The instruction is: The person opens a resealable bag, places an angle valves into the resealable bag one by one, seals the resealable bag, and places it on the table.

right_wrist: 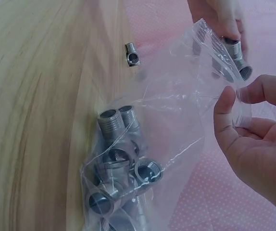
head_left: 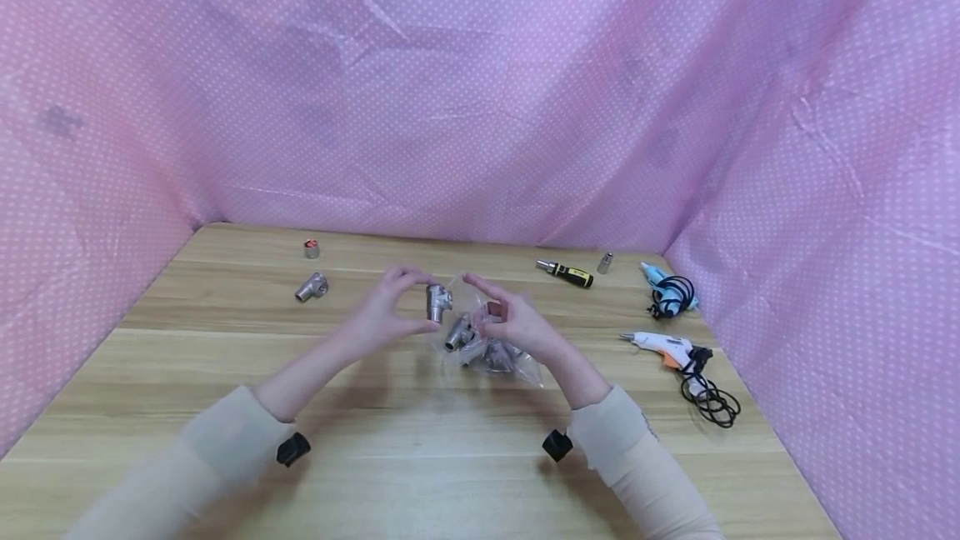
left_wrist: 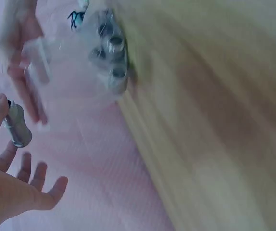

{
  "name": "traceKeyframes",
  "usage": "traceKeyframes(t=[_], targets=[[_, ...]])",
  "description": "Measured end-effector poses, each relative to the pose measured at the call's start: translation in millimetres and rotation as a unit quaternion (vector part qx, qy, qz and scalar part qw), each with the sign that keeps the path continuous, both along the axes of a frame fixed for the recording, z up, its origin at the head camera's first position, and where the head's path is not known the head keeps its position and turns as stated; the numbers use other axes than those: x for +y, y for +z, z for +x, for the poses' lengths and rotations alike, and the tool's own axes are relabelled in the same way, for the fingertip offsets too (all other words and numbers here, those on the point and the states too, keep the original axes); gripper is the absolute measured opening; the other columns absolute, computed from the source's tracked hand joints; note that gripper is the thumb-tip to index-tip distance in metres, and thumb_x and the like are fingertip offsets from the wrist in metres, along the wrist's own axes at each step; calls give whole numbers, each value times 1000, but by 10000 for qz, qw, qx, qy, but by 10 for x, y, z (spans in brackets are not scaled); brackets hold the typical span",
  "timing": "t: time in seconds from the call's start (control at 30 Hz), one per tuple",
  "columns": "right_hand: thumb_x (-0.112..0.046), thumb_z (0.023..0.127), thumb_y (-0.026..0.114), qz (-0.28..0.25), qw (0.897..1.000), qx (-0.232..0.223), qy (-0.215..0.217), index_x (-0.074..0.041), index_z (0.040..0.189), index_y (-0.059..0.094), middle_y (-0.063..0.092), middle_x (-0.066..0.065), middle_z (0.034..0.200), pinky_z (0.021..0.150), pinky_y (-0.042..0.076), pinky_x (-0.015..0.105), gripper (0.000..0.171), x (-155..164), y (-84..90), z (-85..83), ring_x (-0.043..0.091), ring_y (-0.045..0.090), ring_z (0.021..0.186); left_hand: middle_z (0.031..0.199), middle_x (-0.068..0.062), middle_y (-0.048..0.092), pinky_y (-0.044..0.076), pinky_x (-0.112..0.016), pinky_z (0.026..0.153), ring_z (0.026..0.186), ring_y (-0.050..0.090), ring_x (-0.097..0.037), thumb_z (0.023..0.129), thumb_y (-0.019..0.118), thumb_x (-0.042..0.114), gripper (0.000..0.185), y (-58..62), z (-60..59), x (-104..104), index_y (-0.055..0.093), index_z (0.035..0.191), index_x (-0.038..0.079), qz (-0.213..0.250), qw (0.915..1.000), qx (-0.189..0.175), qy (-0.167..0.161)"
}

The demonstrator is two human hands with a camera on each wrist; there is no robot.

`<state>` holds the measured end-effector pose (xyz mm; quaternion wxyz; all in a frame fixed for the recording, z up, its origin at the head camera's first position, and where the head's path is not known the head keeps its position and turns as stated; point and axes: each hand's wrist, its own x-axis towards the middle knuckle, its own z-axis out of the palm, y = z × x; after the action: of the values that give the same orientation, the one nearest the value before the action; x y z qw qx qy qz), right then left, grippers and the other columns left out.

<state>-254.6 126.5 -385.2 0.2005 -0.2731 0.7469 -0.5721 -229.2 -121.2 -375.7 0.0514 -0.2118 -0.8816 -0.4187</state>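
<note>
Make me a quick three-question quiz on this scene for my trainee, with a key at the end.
1. True or false: the clear plastic bag is empty.
2. Which lies lowest in the head view? A, the screwdriver; B, the white glue gun; C, the light blue glue gun.
3. Fill in: a metal fitting is held in the ____ hand.

Key: 1, false, several fittings are inside. 2, B. 3, left hand.

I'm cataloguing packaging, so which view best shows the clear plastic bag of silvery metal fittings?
The right wrist view: the clear plastic bag is large and sharp, its silvery metal fittings distinct inside. The head view shows it small; the left wrist view shows it blurred.
</note>
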Motion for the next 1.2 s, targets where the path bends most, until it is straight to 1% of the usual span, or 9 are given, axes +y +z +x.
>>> traceKeyframes(t=[0.1,0.17,0.27,0.37,0.5,0.67,0.87,1.0,1.2], targets=[[8,81,58,-57,9999,95,57,-21,150,24,36,1,147,53,47,18,82,-6,3,7,19,57,88,137,-18,41,38,-63,99,124,43,-41,69,83,27,66,-133,-8,80,57,127,13,-11,10000,-78,32],[9,81,58,-97,9999,91,86,-21,150,24,41,9,143,55,47,17,82,-12,9,14,22,57,91,134,-17,44,42,-59,96,119,47,-38,68,84,26,64,-216,-22,127,58,125,12,18,9999,-146,50],[10,82,57,-120,9998,55,120,-24,150,25,48,23,126,54,46,16,83,-19,30,35,25,55,91,128,-14,50,52,-48,87,107,56,-30,66,85,26,64,-290,-28,190,60,122,9,83,9994,-325,36],[12,83,55,-136,9998,-4,121,-24,150,24,47,21,128,55,46,16,83,-33,63,58,26,53,91,125,-12,53,54,-36,78,98,58,-24,65,86,26,65,-301,-16,230,59,122,9,163,9987,-475,31],[15,82,54,-129,9998,12,145,-16,151,21,35,15,145,57,47,16,82,-50,136,111,36,53,95,124,-11,53,54,-31,71,96,58,-24,66,85,22,63,-262,-2,223,59,122,9,265,9991,-338,-2],[17,80,53,-121,9998,50,145,-7,150,19,27,13,152,58,46,15,81,-52,166,139,49,49,100,124,-9,55,53,-40,80,103,56,-27,67,85,26,66,-146,-2,100,58,125,13,260,9996,-51,-114],[16,80,54,-226,9997,95,92,-12,150,23,29,8,152,58,46,15,82,-39,51,66,47,49,99,132,-10,51,43,-58,96,117,49,-34,68,83,31,75,12,-57,-191,51,134,15,30,9999,16,-111],[15,80,55,-268,9996,88,31,-16,150,26,30,4,152,61,49,18,82,-16,18,57,40,52,98,141,-12,45,35,-62,102,127,41,-37,71,82,33,79,97,-84,-401,45,139,18,-271,9996,-38,-6],[12,79,55,-196,9997,147,-53,-18,149,27,29,5,153,65,52,23,82,36,-6,49,39,54,99,148,-15,35,29,-63,105,135,31,-40,72,81,35,88,108,-170,-718,35,145,19,-565,9984,-98,-12]])
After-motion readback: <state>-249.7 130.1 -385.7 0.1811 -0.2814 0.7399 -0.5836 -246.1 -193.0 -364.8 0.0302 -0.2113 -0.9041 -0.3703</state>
